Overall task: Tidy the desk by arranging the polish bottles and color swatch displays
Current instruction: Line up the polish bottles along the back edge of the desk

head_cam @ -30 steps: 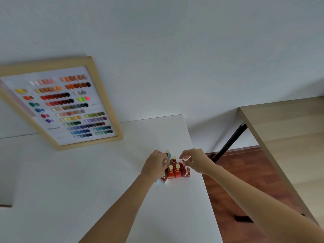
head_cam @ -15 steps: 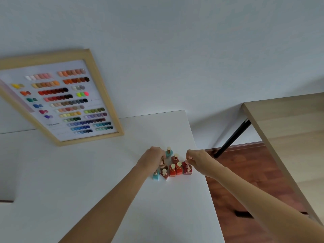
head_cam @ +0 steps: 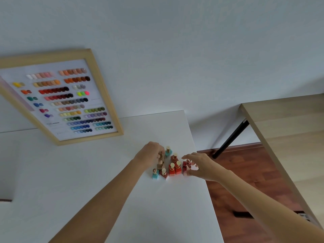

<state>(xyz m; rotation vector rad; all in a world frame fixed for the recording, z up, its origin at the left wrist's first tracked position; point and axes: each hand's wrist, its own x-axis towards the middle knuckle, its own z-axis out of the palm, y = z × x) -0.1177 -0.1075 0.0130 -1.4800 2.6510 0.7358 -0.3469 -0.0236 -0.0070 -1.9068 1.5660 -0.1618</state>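
Polish bottles (head_cam: 171, 164) cluster near the desk (head_cam: 87, 181) edge; left hand (head_cam: 151, 153) grips one, right hand (head_cam: 199, 166) pinches another. Risk: a nudge topples neighbours.

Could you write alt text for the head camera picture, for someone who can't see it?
Two bare hands, left hand and right hand, reach into a cluster of small red, brown and teal polish bottles with gold caps near the right edge of a white desk. A wood-framed colour swatch board leans against the wall.
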